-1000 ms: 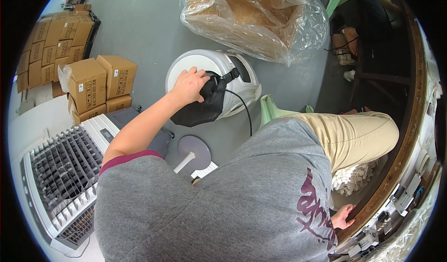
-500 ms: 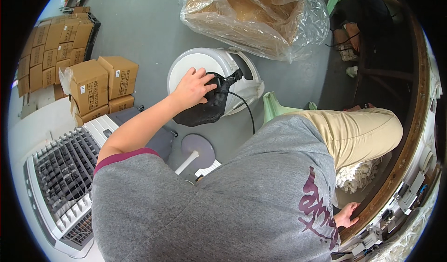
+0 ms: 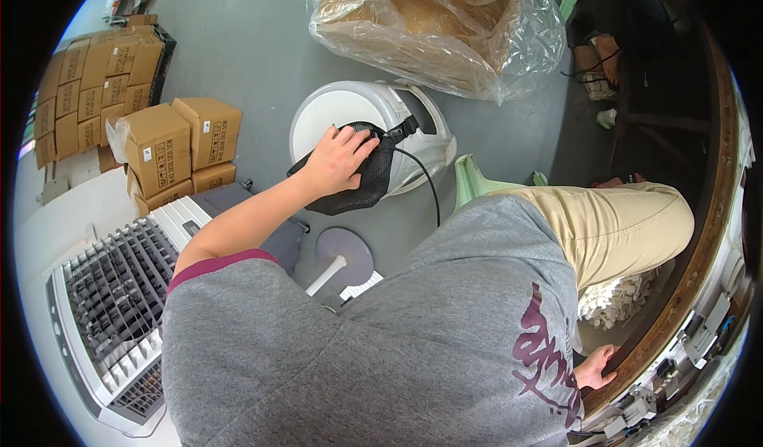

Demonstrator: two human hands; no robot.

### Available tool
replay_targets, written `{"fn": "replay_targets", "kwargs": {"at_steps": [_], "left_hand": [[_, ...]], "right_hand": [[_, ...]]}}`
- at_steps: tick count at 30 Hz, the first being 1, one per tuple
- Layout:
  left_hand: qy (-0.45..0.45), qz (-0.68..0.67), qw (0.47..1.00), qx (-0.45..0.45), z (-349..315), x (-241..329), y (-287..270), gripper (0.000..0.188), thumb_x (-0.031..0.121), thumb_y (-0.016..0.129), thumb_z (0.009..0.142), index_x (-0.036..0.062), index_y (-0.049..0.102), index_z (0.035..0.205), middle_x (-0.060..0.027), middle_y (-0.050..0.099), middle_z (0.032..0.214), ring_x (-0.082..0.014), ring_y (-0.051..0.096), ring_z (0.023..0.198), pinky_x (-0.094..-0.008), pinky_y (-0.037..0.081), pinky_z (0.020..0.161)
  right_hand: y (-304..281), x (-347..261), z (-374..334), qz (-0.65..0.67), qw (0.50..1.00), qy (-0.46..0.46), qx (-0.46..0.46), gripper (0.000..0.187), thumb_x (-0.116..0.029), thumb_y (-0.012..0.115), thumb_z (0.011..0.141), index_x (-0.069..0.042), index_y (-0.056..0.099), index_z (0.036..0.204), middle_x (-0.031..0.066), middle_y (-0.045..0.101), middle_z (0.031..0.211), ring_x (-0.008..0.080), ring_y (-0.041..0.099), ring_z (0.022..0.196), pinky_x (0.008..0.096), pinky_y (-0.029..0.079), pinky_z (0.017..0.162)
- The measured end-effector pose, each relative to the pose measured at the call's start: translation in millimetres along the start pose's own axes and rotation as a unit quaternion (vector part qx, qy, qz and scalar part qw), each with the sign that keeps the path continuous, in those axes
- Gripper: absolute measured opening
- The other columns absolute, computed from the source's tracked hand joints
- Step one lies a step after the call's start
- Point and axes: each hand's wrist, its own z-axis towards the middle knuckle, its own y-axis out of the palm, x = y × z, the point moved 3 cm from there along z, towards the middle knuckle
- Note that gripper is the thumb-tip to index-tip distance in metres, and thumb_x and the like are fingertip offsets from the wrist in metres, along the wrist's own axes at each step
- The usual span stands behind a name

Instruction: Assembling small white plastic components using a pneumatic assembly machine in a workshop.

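My left hand (image 3: 338,161) reaches forward and grips a black mesh pouch (image 3: 367,183) lying against a white round-lidded bin (image 3: 350,105) on the grey floor. A thin black cable (image 3: 427,189) runs from the pouch's top down toward my body. My right hand (image 3: 596,367) is low at the right, with its fingers curled over the wooden edge of a table (image 3: 699,240). My grey shirt and tan trousers fill the lower middle and hide the floor beneath.
Small cardboard boxes (image 3: 159,149) are stacked at the left. A clear plastic bag of flattened cardboard (image 3: 429,26) lies beyond the bin. A white grilled appliance (image 3: 111,304) sits lower left, beside a round grey base on a white pole (image 3: 346,252). A green stool (image 3: 477,181) is beside my leg.
My left hand has shifted slightly on the black pouch and keeps hold of it. My right hand stays on the table edge.
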Motion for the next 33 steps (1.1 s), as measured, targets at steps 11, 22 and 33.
{"fn": "replay_targets", "kwargs": {"at_steps": [11,22,33], "left_hand": [[-0.146,-0.029,0.988,-0.048,2.5,-24.4,1.6,0.080,0.031,0.090,0.049,0.0054,0.063,0.120,-0.0059,0.063,0.107,-0.0264,0.053,0.104,-0.0384,0.039,0.088],[-0.268,-0.292,0.917,0.042,-7.6,-54.9,13.7,0.084,0.020,0.088,0.057,0.0072,0.052,0.132,-0.0157,0.056,0.134,-0.0362,0.056,0.124,-0.0411,0.046,0.105],[-0.308,-0.435,0.845,0.047,-5.9,-78.9,14.6,0.078,0.020,0.088,0.060,0.0054,0.052,0.128,-0.0162,0.066,0.117,-0.0312,0.064,0.112,-0.0370,0.048,0.101]], "right_hand": [[1.7,4.1,-2.4,-0.001,1.000,0.008,-0.007,0.061,-0.019,0.056,0.083,0.000,0.043,0.139,0.0158,0.047,0.144,0.0214,0.045,0.099,0.0360,0.032,0.073],[-1.0,0.8,-1.0,-0.007,1.000,0.002,-0.005,0.063,-0.017,0.057,0.081,0.000,0.044,0.140,0.0186,0.046,0.144,0.0238,0.045,0.104,0.0366,0.032,0.074],[1.5,1.4,-1.9,-0.022,1.000,0.000,-0.007,0.057,-0.020,0.053,0.086,-0.002,0.047,0.139,0.0197,0.047,0.145,0.0257,0.048,0.111,0.0373,0.032,0.075]]}}
